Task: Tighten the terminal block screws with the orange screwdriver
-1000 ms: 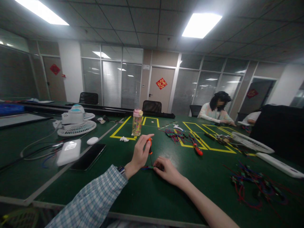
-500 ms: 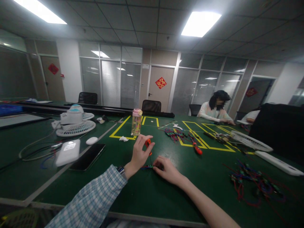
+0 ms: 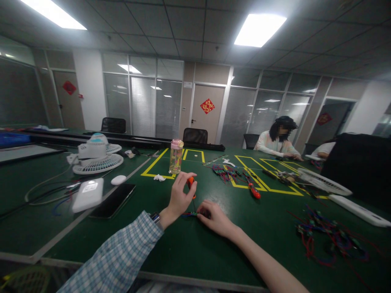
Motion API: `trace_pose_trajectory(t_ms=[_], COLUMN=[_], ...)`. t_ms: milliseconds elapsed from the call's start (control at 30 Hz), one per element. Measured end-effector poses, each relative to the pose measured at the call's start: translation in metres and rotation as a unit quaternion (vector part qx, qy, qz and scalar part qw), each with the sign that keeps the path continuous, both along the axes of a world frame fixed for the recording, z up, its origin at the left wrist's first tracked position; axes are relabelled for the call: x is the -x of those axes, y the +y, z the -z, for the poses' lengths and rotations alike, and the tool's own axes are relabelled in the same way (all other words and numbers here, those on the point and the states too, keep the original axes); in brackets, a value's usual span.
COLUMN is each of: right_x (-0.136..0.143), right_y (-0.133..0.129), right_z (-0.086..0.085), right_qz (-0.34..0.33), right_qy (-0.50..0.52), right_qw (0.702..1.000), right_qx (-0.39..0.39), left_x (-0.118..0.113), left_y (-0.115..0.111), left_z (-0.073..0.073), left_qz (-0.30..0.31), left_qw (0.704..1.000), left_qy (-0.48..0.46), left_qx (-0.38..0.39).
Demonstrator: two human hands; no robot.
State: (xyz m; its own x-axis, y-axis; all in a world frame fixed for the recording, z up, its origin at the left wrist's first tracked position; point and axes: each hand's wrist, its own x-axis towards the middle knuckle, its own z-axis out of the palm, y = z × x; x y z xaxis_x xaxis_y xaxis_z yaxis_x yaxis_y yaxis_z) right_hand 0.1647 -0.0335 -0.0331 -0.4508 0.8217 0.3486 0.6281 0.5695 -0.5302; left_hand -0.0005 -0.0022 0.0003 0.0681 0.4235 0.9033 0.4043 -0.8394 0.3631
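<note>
Thumb and fingers of my left hand are closed around the orange handle of a screwdriver. Its thin shaft points down, nearly upright, to a small green circuit board with wires on the table. Low on the tabletop, my right hand pinches the right end of that board, and its fingers hide part of it. Whether the tip sits in a screw is too small to see.
A pink-lidded bottle stands beyond my left hand. Wired boards and a red-handled tool lie ahead right, more wiring nearer. On the left are a phone, a white box and a fan. A person sits across.
The fingers and thumb of my left hand have shifted slightly around the screwdriver handle. My right hand and the board stay in nearly the same place.
</note>
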Motion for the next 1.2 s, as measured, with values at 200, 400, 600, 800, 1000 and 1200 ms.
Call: trace_pose_trajectory(t_ms=[200,400,600,800,1000,1200], right_x=[-0.0019,-0.0019,0.0004,-0.0006,-0.001,0.0], right_y=[0.0017,0.0017,-0.0005,-0.0007,0.001,-0.0004], right_z=[0.0031,0.003,-0.0006,-0.0006,0.0022,-0.0005], right_qz=[-0.004,-0.005,-0.003,-0.005,-0.004,-0.001], right_qy=[0.007,0.005,0.006,0.008,0.007,0.005], right_qw=[1.0,1.0,1.0,1.0,1.0,1.0], right_qx=[-0.004,-0.007,-0.003,-0.004,-0.004,-0.004], left_x=[0.0008,0.0002,0.0007,0.0006,0.0004,0.0012], left_y=[-0.001,-0.0008,0.0006,0.0006,0.0002,0.0004], left_z=[0.0,0.0005,0.0021,0.0025,0.0018,0.003], left_qz=[0.001,0.0,0.002,0.002,0.005,0.006], left_qw=[1.0,1.0,1.0,1.0,1.0,1.0], left_qy=[-0.001,-0.003,-0.005,-0.004,-0.004,-0.006], left_qx=[-0.001,-0.006,0.002,0.008,0.013,0.022])
